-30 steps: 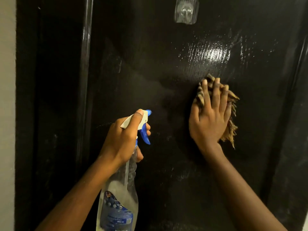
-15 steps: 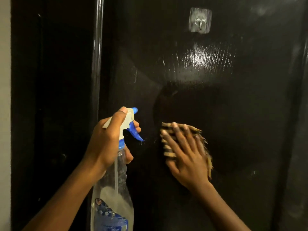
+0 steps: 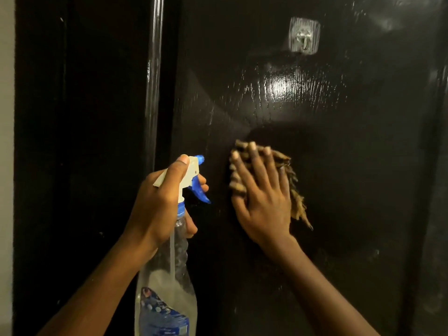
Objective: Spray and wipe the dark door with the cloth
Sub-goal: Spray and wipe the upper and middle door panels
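A striped cloth is pressed flat against the dark door by the right hand, fingers straight, near the door's left edge. A spray bottle is gripped by the left hand just beside it. Bare door lies rightward and above, up to a clear hook.

Cloth: mostly covered by the flat right hand; only striped, frayed edges show around it.
Spray bottle: base cut off by the lower edge; label print too blurred to read.
Left hand: fingertips partly hidden behind the bottle's neck and trigger.
Hook: blurred behind its clear pad.
Door: left side too dark to make out; runs past the top and bottom edges.
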